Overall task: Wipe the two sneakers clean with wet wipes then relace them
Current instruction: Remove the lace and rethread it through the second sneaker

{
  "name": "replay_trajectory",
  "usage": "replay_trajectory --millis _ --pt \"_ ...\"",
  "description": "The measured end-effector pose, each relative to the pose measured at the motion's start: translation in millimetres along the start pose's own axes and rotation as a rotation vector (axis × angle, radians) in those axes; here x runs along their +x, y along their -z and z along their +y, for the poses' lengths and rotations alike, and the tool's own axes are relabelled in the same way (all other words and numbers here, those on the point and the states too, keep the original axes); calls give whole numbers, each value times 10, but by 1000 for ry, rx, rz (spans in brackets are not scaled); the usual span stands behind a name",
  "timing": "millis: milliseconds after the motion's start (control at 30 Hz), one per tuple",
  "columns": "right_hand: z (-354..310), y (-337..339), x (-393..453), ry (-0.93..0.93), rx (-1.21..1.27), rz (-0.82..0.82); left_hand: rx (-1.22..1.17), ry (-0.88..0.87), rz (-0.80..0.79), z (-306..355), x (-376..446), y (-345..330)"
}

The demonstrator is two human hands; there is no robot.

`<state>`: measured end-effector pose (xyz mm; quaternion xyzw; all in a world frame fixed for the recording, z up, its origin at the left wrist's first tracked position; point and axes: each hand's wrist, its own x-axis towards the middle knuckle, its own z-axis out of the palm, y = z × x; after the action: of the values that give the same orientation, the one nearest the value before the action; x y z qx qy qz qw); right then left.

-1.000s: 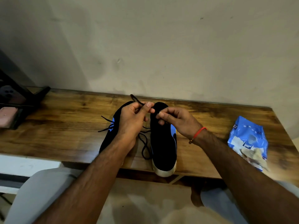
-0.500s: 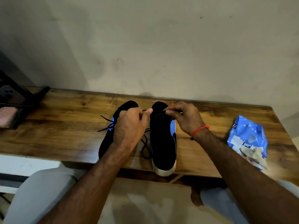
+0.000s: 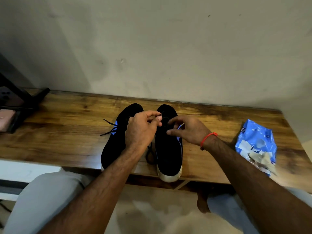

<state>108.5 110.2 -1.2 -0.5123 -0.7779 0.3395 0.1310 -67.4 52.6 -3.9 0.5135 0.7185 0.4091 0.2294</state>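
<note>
Two black sneakers with blue accents and white soles stand side by side on the wooden table (image 3: 67, 132), toes toward the wall. My left hand (image 3: 141, 130) hovers between the left sneaker (image 3: 114, 146) and the right sneaker (image 3: 168, 149), pinching the end of a black lace (image 3: 161, 113) between thumb and forefinger. My right hand (image 3: 187, 130), with a red thread at the wrist, rests over the right sneaker's eyelet area, fingers curled and spread; whether it holds the lace is hidden. Loose lace loops (image 3: 149, 156) lie between the shoes, and lace ends (image 3: 108, 128) stick out left.
A blue wet-wipe pack (image 3: 256, 142) with a crumpled used wipe (image 3: 260, 159) lies at the table's right end. A dark stand with a phone (image 3: 10, 98) sits at the left edge. The wall runs just behind the table. My knees are under the front edge.
My left hand lowered with the lace end, then lifted it slightly again. My right hand moved from pinching near the toe back over the right sneaker's eyelets, fingers now spread.
</note>
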Motion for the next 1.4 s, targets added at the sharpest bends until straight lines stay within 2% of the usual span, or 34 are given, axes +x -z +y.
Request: replay_trajectory --millis 100,333,500,667,733,933,1100,1400 --pt "-2 -114 -38 -49 -132 -96 80 6 -18 7 -54 -72" --pt "-5 -195 -61 -183 -81 12 147 -100 -114 -50 -130 -258" --pt "39 -223 -63 -293 128 76 263 -162 -133 -88 -150 -259" --pt "49 -202 -113 -467 559 64 401 -201 -169 -126 -182 -240" --pt "25 -180 -146 -467 652 51 414 -196 -180 -154 -170 -245" --pt "70 -135 -154 -434 704 9 341 -187 -184 -193 -142 -268" --pt "118 -153 -131 -423 671 10 333 -197 -212 -222 -119 -282" --pt "99 -148 -123 -424 644 33 243 -94 -205 -215 -84 -302"
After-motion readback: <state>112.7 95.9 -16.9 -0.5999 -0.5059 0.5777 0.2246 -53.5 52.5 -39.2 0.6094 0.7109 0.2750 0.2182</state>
